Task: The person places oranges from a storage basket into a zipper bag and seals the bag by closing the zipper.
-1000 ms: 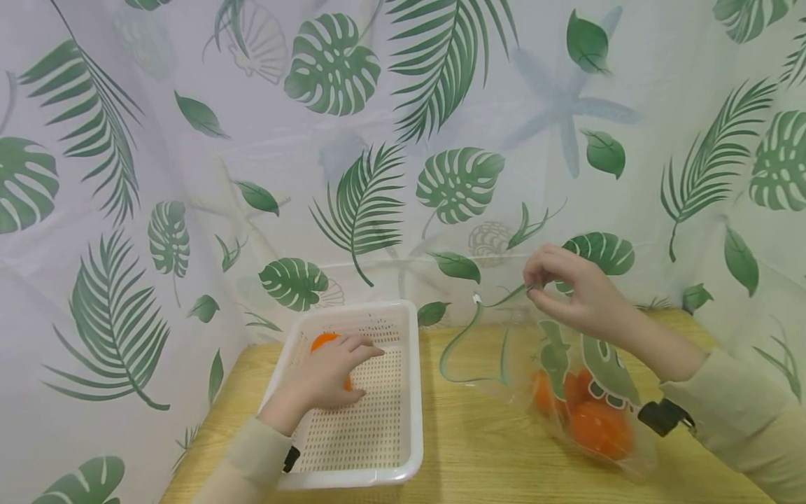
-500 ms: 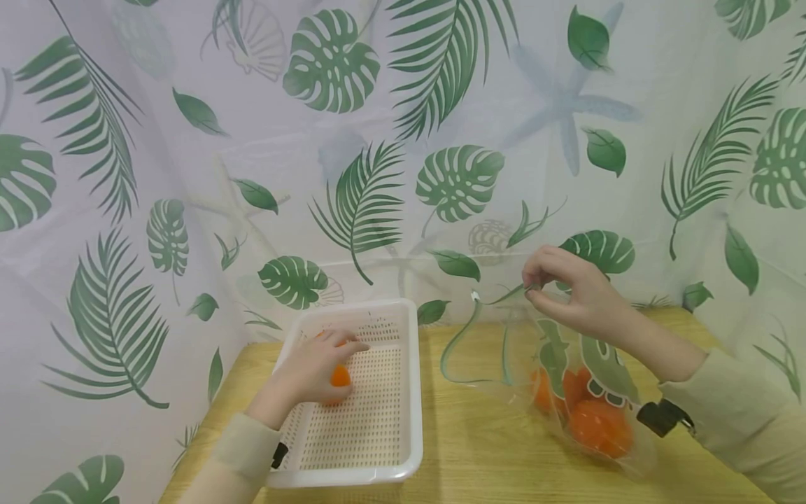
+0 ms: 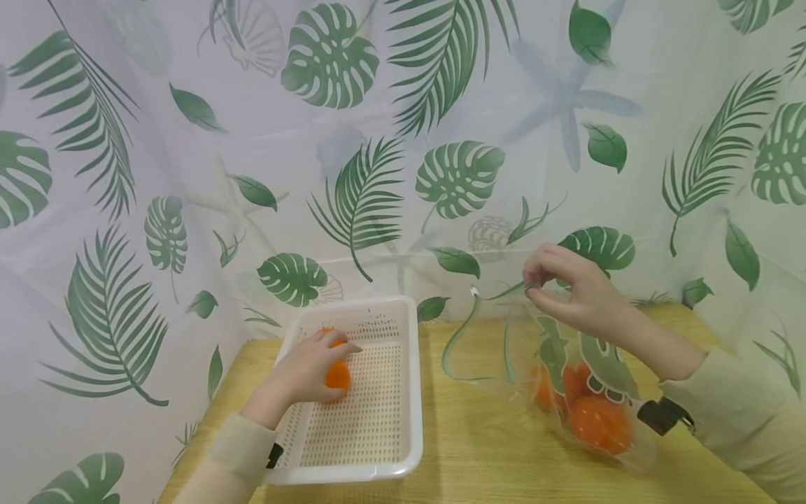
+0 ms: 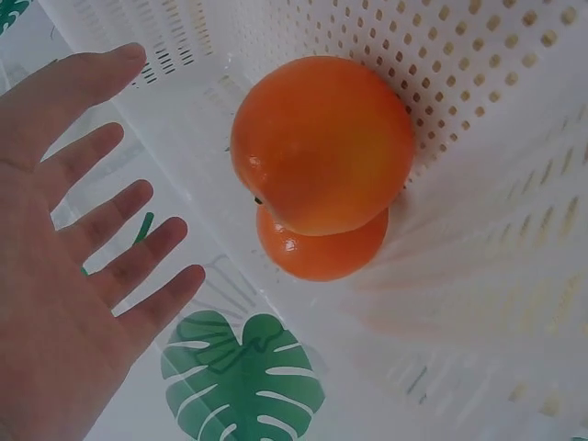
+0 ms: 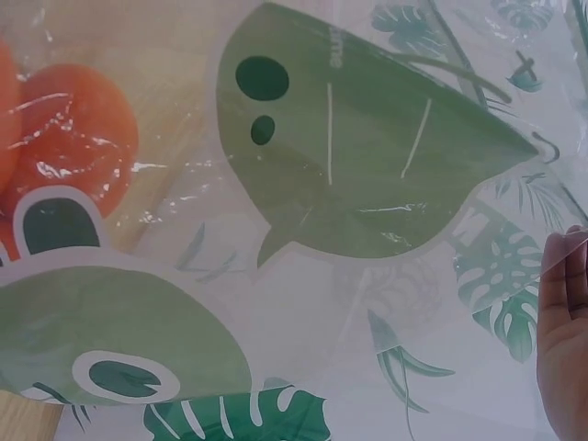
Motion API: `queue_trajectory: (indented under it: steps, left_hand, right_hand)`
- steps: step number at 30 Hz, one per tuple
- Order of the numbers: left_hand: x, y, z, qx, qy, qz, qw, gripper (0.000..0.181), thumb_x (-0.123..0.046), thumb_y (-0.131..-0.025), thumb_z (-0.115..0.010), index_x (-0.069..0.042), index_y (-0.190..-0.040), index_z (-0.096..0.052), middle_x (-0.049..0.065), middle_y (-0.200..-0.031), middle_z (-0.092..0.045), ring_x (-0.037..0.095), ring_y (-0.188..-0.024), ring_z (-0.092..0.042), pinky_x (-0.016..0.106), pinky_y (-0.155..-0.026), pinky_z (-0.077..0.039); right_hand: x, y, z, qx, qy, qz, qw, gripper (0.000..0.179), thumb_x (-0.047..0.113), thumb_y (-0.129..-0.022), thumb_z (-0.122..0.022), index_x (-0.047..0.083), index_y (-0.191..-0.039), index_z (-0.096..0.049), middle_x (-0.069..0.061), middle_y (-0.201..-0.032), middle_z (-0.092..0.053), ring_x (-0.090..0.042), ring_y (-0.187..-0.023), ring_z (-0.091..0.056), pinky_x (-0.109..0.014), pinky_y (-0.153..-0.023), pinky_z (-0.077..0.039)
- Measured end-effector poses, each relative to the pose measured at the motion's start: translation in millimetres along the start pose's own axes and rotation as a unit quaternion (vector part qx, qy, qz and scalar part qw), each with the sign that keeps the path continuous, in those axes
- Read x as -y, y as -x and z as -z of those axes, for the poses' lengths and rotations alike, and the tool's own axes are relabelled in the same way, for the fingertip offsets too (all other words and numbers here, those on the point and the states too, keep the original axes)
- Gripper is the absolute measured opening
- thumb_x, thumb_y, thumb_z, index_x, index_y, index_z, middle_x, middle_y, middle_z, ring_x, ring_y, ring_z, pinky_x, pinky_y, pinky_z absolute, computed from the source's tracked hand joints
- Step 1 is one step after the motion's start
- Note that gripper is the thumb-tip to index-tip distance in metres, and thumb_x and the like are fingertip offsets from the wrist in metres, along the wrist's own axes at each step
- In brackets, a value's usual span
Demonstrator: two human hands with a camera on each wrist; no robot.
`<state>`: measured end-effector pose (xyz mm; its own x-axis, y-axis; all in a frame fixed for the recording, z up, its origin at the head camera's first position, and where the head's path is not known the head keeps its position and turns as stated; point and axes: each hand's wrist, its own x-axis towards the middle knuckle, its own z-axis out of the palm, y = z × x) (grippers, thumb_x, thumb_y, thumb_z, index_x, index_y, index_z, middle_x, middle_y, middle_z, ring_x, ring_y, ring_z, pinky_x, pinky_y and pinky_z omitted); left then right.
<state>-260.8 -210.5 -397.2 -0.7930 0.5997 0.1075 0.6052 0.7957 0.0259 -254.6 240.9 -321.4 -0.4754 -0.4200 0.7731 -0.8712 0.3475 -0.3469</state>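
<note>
My left hand (image 3: 305, 371) hovers inside the white plastic basket (image 3: 413, 392), above two smooth oranges. In the left wrist view, the nearer orange (image 4: 322, 138) partly covers the other orange (image 4: 322, 255); the fingers are straight and spread, apart from both. On the right, my right hand (image 3: 573, 288) pinches the green zip edge of a clear plastic bag (image 3: 604, 367) between thumb and fingers. The bag carries green dinosaur prints, and its mouth gapes toward the basket. Several orange fruits (image 3: 599, 423) lie at its bottom, partly hidden by the prints.
Basket and bag stand on a wooden table (image 3: 478, 434), with a strip of tabletop between them. A white leaf-printed sheet (image 3: 390, 175) hangs behind and along the sides. A white zip slider (image 3: 475, 290) sits at the bag mouth's corner.
My left hand has drawn slightly to the left inside the basket, leaving more of the near orange in sight. The right hand and the bag have stayed in place.
</note>
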Motion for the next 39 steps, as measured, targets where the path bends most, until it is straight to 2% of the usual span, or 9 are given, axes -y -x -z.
queue_trajectory:
  steps: [5, 14, 23, 30, 39]
  left_hand:
    - [2.3, 3.7, -1.6, 0.016, 0.008, 0.027, 0.9995, 0.066, -0.019, -0.076, -0.093, -0.013, -0.137, -0.069, 0.016, -0.139, -0.062, 0.038, -0.126, -0.058, 0.053, -0.108, -0.054]
    - [8.2, 6.2, -10.6, 0.044, 0.019, 0.073, 0.9962, 0.065, -0.018, -0.075, -0.095, -0.016, -0.135, -0.070, 0.010, -0.133, -0.062, 0.032, -0.119, -0.058, 0.050, -0.103, -0.056]
    - [10.6, 5.3, -19.1, 0.060, 0.028, 0.087, 0.9940, 0.069, -0.015, -0.072, -0.098, -0.018, -0.135, -0.070, 0.010, -0.133, -0.061, 0.032, -0.117, -0.058, 0.050, -0.104, -0.057]
    - [11.3, 4.5, -26.4, 0.082, 0.040, 0.111, 0.9895, 0.071, -0.014, -0.072, -0.099, -0.018, -0.137, -0.070, 0.011, -0.138, -0.060, 0.032, -0.120, -0.058, 0.052, -0.107, -0.055]
    - [10.9, 0.8, -28.7, 0.092, 0.048, 0.123, 0.9870, 0.069, -0.011, -0.073, -0.097, -0.016, -0.136, -0.070, 0.013, -0.139, -0.058, 0.034, -0.122, -0.057, 0.056, -0.108, -0.055]
  right_hand:
    - [0.8, -0.7, 0.3, 0.001, 0.001, -0.001, 1.0000, 0.032, -0.018, -0.080, -0.071, 0.011, -0.092, -0.066, 0.002, -0.092, -0.062, -0.001, -0.087, -0.056, -0.009, -0.080, -0.050]
    - [0.9, -0.6, 1.1, 0.002, 0.003, 0.002, 1.0000, 0.032, -0.019, -0.078, -0.072, 0.010, -0.092, -0.067, 0.003, -0.092, -0.062, 0.000, -0.087, -0.056, -0.009, -0.080, -0.050]
    - [0.9, 0.2, 2.4, 0.003, 0.002, 0.002, 1.0000, 0.032, -0.019, -0.078, -0.071, 0.009, -0.092, -0.067, 0.002, -0.092, -0.061, 0.000, -0.087, -0.056, -0.008, -0.081, -0.050]
    - [1.2, 0.8, 1.5, 0.005, 0.005, -0.003, 1.0000, 0.033, -0.018, -0.079, -0.072, 0.011, -0.092, -0.067, 0.002, -0.091, -0.062, 0.000, -0.087, -0.057, -0.008, -0.080, -0.050]
    - [-0.4, 0.5, -0.8, 0.000, 0.009, 0.003, 1.0000, 0.032, -0.018, -0.079, -0.071, 0.011, -0.091, -0.066, 0.000, -0.091, -0.062, -0.001, -0.086, -0.056, -0.007, -0.080, -0.048]
